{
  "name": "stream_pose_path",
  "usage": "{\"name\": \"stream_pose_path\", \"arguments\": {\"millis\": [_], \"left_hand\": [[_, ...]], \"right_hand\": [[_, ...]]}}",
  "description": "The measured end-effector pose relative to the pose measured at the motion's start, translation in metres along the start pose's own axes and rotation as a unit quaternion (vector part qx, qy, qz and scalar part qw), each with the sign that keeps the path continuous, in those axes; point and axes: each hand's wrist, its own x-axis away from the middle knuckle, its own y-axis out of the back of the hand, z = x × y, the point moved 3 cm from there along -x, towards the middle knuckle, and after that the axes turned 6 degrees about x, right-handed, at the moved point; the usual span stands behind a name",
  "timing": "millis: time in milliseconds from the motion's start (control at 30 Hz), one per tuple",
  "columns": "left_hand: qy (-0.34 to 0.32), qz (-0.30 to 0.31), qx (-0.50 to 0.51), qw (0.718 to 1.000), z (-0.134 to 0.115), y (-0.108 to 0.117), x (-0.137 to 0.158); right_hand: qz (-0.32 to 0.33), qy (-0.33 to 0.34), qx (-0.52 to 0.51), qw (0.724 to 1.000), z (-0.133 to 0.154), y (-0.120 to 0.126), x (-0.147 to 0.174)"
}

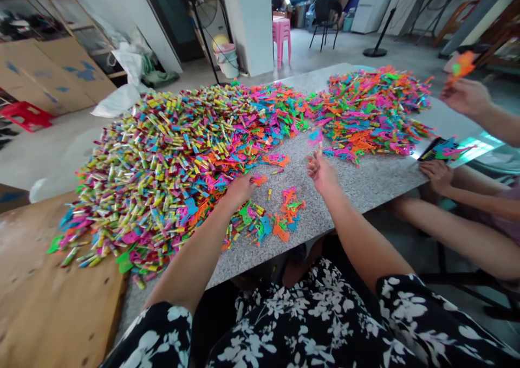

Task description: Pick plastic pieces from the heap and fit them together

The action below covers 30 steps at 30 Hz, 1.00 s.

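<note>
My left hand (240, 189) reaches to the near edge of a big heap of small yellow, red and green tubes (162, 151). Its fingers are closed on an orange plastic piece (260, 180), which looks like a small toy pistol. Raised over the table, my right hand (323, 174) has a pink and blue plastic piece (315, 136), somewhat blurred, at its fingertips. Between my hands and my body lie a loose group of orange and green toy pistols (289, 208) and a few tubes (252, 216). A single yellow tube (269, 194) rests on the speckled stone tabletop (320, 216).
Toy pistols of many colours form a pile (374, 113) at the right. Beside it, another person's hand (467, 96) lifts an orange and green piece; their lower hand (437, 177) is near a dark object (433, 148). A wooden board (52, 297) adjoins at left.
</note>
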Motion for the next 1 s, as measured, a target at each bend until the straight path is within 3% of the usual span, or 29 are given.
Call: {"name": "stream_pose_path", "arguments": {"millis": [67,100,133,200,267,300,367,433,467,533,633,700,767,833,1000], "left_hand": [[-0.005,-0.010,-0.064,0.998,0.006,-0.006,-0.003],[-0.005,-0.018,-0.089,0.996,0.007,-0.008,-0.005],[-0.003,-0.024,-0.112,0.993,0.008,-0.010,-0.008],[-0.008,-0.019,-0.143,0.989,0.008,-0.011,-0.014],[-0.019,0.000,-0.154,0.988,0.006,-0.009,-0.022],[-0.023,0.007,-0.156,0.988,0.005,-0.007,-0.025],[-0.028,0.018,-0.152,0.988,0.004,-0.003,-0.032],[-0.035,0.031,-0.142,0.989,0.003,0.000,-0.036],[-0.037,0.037,-0.136,0.989,0.003,0.000,-0.036],[-0.041,0.043,-0.125,0.990,0.005,-0.002,-0.035],[-0.048,0.013,-0.067,0.997,0.008,-0.004,-0.030],[-0.044,-0.015,0.034,0.998,0.008,-0.004,-0.024],[-0.030,-0.019,0.158,0.987,0.008,-0.004,-0.018],[-0.013,0.016,0.278,0.960,0.004,-0.006,-0.010],[0.069,0.090,0.467,0.877,-0.012,-0.010,0.007]], "right_hand": [[0.058,0.009,0.106,0.993,-0.006,-0.018,0.004],[0.114,0.030,0.194,0.974,-0.011,-0.032,0.010],[0.177,0.069,0.290,0.938,-0.015,-0.048,0.019],[0.275,0.169,0.458,0.828,-0.024,-0.077,0.039],[0.331,0.231,0.565,0.720,-0.031,-0.098,0.056],[0.345,0.239,0.596,0.685,-0.033,-0.104,0.061],[0.350,0.233,0.624,0.659,-0.033,-0.109,0.063],[0.335,0.227,0.627,0.666,-0.033,-0.108,0.060],[0.319,0.222,0.616,0.686,-0.033,-0.107,0.056],[0.260,0.188,0.560,0.764,-0.033,-0.102,0.047],[0.164,0.062,0.381,0.908,-0.039,-0.093,0.037],[0.154,-0.030,0.241,0.958,-0.043,-0.090,0.036],[0.176,-0.082,0.117,0.974,-0.043,-0.090,0.039],[0.199,-0.089,0.042,0.975,-0.039,-0.091,0.043],[0.224,-0.053,-0.014,0.973,-0.027,-0.094,0.052]]}}
